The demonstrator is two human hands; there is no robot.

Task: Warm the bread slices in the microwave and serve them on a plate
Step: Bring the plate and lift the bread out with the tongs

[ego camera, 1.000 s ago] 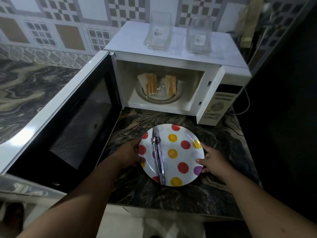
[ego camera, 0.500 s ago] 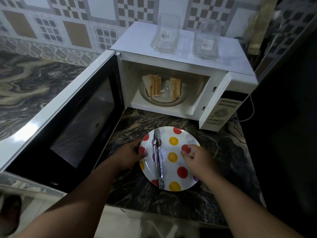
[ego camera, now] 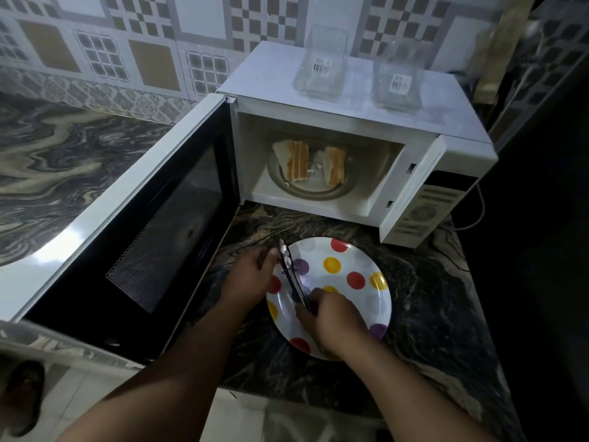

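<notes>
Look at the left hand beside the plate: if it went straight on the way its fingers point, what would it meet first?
The left hand points right, at the tongs over the spotted plate. It would likely meet the tongs' upper end first, which its fingertips already seem to touch; depth is unclear.

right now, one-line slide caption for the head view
Right hand grips metal tongs over the polka-dot plate, left hand beside; bread slices wait in the open white microwave.

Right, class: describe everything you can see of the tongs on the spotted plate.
The tongs look like slim, shiny metal, two long arms lying close together. They slant across the left part of the plate, tips toward the microwave. The right hand grips the near end; the left hand touches them near the tips.
</notes>
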